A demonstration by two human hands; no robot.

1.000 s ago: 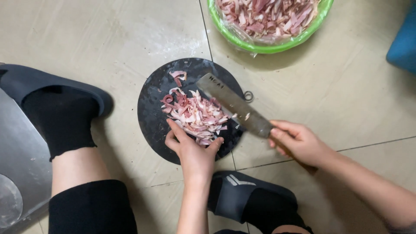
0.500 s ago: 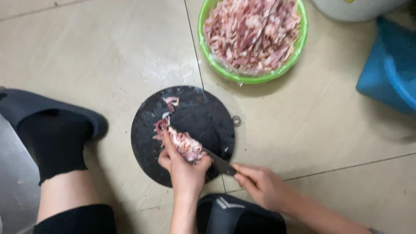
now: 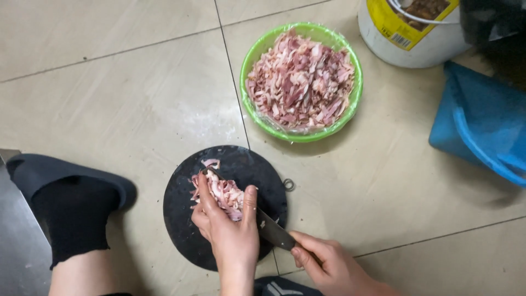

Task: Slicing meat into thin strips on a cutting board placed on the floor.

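Here the left hand (image 3: 227, 230) cups a heap of sliced pink raw meat (image 3: 222, 192), fingers curled over the top and thumb spread along the side, pressing the slices against the flat of the broad steel cleaver (image 3: 272, 229). The right hand (image 3: 329, 266), just right of the left, is closed around the cleaver's handle, with the blade slid under the meat. Both rest on the round black cutting board (image 3: 189, 219) that lies on the beige tiled floor (image 3: 109, 98).

To lift cleanly, I judge the blade should stay nearly flat and low under the heap while the left palm keeps light, even pressure so no slices slip off the far edge; a few loose strips just beyond the fingertips could be left behind unless swept in first. Fingers are best kept on top of the meat, clear of the cutting edge.

Left of the left hand sits a foot in a black sock and dark slipper (image 3: 71, 197). Beyond both hands stands a green plastic bowl (image 3: 345, 118) lined with clear film and heaped with the same sliced meat. Farther right are a blue plastic basin (image 3: 482, 126) and a white bucket with a yellow label (image 3: 411, 33).
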